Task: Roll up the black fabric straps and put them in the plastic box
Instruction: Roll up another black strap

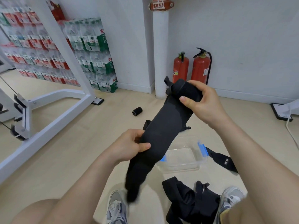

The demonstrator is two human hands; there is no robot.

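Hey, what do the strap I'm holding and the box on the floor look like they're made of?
The strap looks like soft matte black fabric, maybe stretchy: it bends and hangs limp between the left hand and right hand. The box looks like clear, glossy hard plastic: the floor shows through it.

The character "农" shows on green-labelled bottled-water packs (pixel 97 44) stacked by the wall; white lettering on a black strap (pixel 224 160) on the floor stays illegible.

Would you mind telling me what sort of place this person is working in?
Probably a gym or training room: a white metal exercise-machine frame, shrink-wrapped packs of bottled water stacked against the wall, and two red fire extinguishers by the pillar.
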